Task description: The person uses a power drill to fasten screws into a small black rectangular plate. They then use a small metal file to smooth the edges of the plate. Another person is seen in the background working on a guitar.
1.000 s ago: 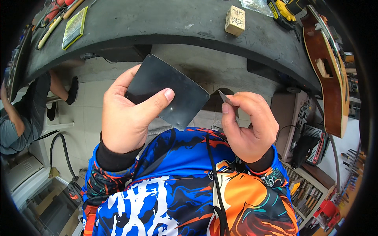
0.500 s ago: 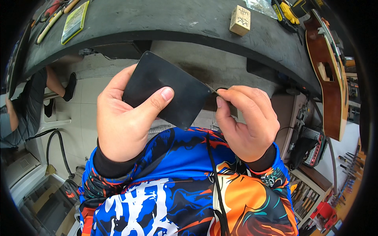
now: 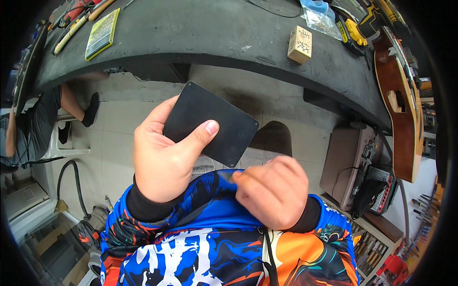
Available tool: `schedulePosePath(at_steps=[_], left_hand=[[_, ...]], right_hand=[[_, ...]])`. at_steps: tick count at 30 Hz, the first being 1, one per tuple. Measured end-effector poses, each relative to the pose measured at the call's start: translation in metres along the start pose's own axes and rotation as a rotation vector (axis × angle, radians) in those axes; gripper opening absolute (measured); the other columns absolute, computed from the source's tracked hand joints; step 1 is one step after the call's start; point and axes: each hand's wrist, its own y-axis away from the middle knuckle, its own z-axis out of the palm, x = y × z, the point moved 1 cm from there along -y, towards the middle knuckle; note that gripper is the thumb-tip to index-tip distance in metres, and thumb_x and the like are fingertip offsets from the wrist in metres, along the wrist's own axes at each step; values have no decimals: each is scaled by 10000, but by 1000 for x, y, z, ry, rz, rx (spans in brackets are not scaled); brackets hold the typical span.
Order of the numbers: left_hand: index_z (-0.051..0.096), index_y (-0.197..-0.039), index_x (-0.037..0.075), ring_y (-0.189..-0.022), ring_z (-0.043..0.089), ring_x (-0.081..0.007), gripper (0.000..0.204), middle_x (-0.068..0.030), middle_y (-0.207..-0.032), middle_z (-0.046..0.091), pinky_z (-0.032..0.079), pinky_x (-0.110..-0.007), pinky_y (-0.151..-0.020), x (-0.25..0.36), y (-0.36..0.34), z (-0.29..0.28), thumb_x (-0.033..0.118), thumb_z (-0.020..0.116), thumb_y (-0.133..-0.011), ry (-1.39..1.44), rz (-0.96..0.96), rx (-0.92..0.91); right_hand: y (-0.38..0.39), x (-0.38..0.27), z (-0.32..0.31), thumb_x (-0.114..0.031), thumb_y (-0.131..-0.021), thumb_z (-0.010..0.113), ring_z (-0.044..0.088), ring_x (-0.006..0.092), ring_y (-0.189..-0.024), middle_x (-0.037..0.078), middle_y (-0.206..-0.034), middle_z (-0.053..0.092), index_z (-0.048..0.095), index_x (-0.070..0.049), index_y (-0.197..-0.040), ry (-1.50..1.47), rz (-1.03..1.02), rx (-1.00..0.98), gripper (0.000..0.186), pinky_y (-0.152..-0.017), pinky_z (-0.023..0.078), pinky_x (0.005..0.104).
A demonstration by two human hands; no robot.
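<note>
a flat, square-cornered black plate (image 3: 226,126), its surface matte and smooth and its corners slightly rounded with a tiny dot at each one visible, was at the centre of the frame, tilted like a diamond. the left hand (image 3: 164,150) gripped it from the left, thumb pressed flat on its face and the other fingers behind. the right hand (image 3: 276,193), blurred, was just below and to the right, apart from the plate, fingers curled in a pinch on a thin greyish piece (image 3: 225,176) too smeared to make out its shape.

below, a slick printed top (image 3: 191,252) in blue, orange and white filled the lower frame, with ribbed black cuffs. across the upper frame curved a dark, scuffed worktop (image 3: 214,43). on it were a pale wooden block (image 3: 299,45) with dark markings, upper right, and a thin yellow-edged rectangle (image 3: 102,34), upper left. a glossy brown wooden guitar body (image 3: 398,107) with curved sides stood at the right.
</note>
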Motion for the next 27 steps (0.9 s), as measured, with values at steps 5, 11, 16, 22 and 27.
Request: schedulePosePath(at_steps=[5, 11, 16, 22, 27], left_hand=[[615, -1213, -82, -921, 690, -141, 350, -114, -1035, 725, 566, -279, -832, 1, -1, -1, -43, 719, -881, -7, 29, -30], [619, -1209, -82, -921, 688, -139, 343, -112, -1031, 727, 564, -277, -831, 2, 0, -1, -33, 720, -885, 2, 39, -41], [623, -1197, -83, -920, 689, -142, 334, -111, -1030, 726, 563, -277, -832, 3, -2, -1, -24, 724, -884, -4, 47, -20], [626, -1190, -81, -919, 689, -141, 332, -109, -1025, 727, 560, -273, -835, 4, -3, -1, -28, 728, -878, 9, 55, -8], [613, -1201, -80, -917, 698, -157, 348, -114, -1031, 725, 574, -289, -822, 3, -4, -2, -33, 727, -875, 12, 79, -10]], right_hand=[[-8, 7, -11, -3, -620, 770, 648, 181, -694, 51, -838, 682, 719, -39, -934, 82, 74, 104, 319, -639, 476, 320], [-25, 35, -16, 75, -608, 752, 645, 227, -684, 52, -828, 671, 709, -35, -945, 199, 77, 206, 358, -625, 468, 334], [-14, 24, -6, 44, -588, 751, 639, 208, -675, 60, -823, 666, 702, -22, -950, 125, 55, 154, 371, -617, 457, 327], [-1, -1, 5, -106, -690, 739, 627, 171, -675, 60, -860, 668, 706, -22, -979, 3, -27, 9, 303, -646, 461, 320], [-1, 2, -3, -22, -631, 760, 628, 173, -661, 41, -832, 672, 714, -40, -944, -34, 47, 85, 317, -638, 453, 316]])
